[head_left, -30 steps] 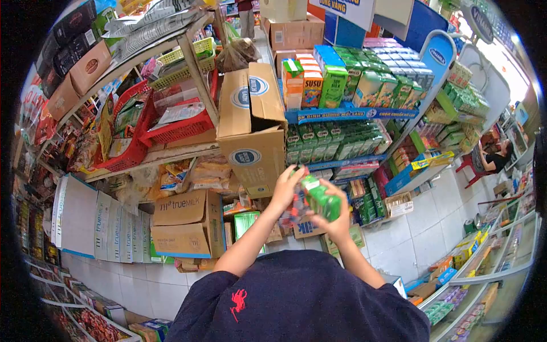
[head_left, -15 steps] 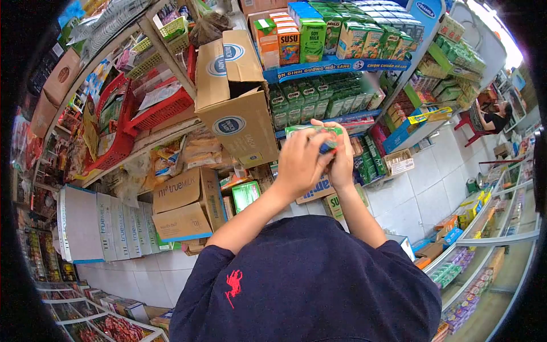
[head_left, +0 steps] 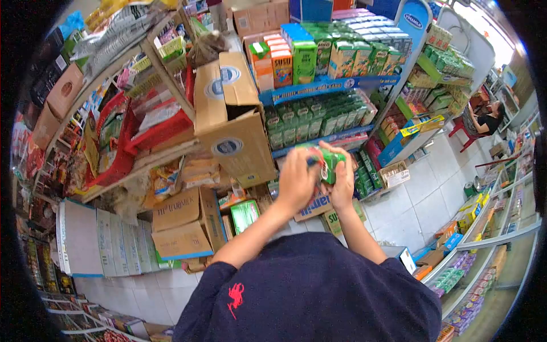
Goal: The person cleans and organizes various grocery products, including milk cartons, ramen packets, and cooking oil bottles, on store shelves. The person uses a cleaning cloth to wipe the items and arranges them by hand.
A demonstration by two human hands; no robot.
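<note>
The dark shirt (head_left: pixel 307 290) is nearest. Past it, the right hand (head_left: pixel 343 185) holds a small green pack (head_left: pixel 333 166). The left hand (head_left: pixel 297 179) is bent in close at the pack's left side, but it is blurry, so I can't tell if it grips too. Half a second ago the hands hid most of the pack. Now more of its green side shows, so I think they are turning it or fixing how it sits. The pack is up in front of the shelf (head_left: pixel 336 86), apart from the packs (head_left: pixel 295 126) there. The big box (head_left: pixel 242 157) stands just left of them. Far off to the right, a person (head_left: pixel 489 123) sits on a red chair (head_left: pixel 468 135).
</note>
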